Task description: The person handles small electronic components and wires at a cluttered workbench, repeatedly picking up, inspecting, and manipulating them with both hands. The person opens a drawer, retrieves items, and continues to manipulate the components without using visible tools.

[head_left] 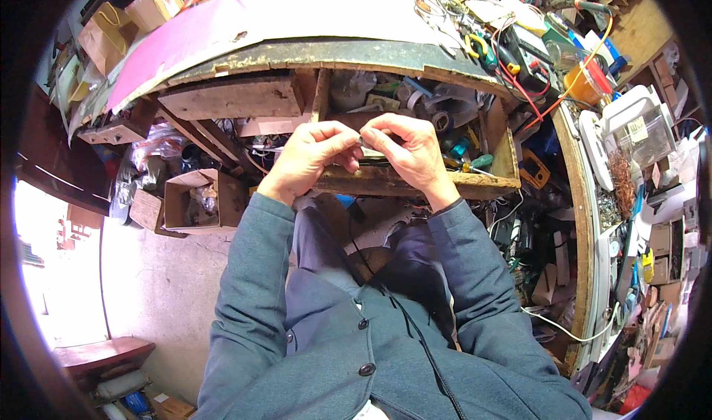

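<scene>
My left hand [320, 153] and my right hand [404, 149] meet fingertip to fingertip, raised over an open wooden drawer [460, 183]. Thumb and forefinger of each are pinched together around something small and dark between them, too small to name. Both hands are closed. Below and behind them the drawer holds rolls of tape [443, 120], a green-handled screwdriver [482, 161] and other loose tools and plastic bags, partly hidden by my hands.
The worn workbench [356, 51] carries white and pink sheets. At its right lie yellow-handled pliers [477, 46], a multimeter [528, 60] with red leads and an orange tub [586, 79]. A cardboard box [202, 199] stands at lower left. A clear plastic container [641, 131] is far right.
</scene>
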Motion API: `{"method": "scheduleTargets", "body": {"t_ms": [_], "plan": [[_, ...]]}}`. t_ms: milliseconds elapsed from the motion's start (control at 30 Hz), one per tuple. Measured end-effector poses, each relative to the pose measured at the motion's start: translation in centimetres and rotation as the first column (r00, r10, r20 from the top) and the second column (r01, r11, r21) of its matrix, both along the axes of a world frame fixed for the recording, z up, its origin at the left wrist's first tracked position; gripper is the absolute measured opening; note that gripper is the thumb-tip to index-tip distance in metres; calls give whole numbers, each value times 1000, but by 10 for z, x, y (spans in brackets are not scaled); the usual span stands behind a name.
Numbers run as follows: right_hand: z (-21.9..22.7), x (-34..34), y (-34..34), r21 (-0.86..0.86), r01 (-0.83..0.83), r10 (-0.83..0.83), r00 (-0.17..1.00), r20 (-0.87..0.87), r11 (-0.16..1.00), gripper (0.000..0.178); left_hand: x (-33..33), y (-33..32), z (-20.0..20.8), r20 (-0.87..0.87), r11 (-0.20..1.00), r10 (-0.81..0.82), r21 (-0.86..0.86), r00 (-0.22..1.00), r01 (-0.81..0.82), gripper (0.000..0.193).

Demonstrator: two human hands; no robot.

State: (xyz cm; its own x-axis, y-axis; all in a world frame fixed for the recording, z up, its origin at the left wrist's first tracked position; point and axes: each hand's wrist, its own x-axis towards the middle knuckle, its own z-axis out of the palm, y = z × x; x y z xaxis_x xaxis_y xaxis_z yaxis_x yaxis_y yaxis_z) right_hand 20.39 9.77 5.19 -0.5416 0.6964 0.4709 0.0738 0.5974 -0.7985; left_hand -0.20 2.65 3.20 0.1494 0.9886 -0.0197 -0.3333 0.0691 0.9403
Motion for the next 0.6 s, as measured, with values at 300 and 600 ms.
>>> {"method": "scheduleTargets", "body": {"t_ms": [300, 600], "plan": [[-2, 0, 1, -24, 1, 0, 1000, 12, 1000, 16, 0, 1, -1, -7, 1000, 7, 3, 1000, -7, 18], [-1, 1, 1, -4, -7, 7, 999, 41, 1000, 17, 0, 0, 0, 3, 1000, 2, -1, 1000, -2, 17]]}}
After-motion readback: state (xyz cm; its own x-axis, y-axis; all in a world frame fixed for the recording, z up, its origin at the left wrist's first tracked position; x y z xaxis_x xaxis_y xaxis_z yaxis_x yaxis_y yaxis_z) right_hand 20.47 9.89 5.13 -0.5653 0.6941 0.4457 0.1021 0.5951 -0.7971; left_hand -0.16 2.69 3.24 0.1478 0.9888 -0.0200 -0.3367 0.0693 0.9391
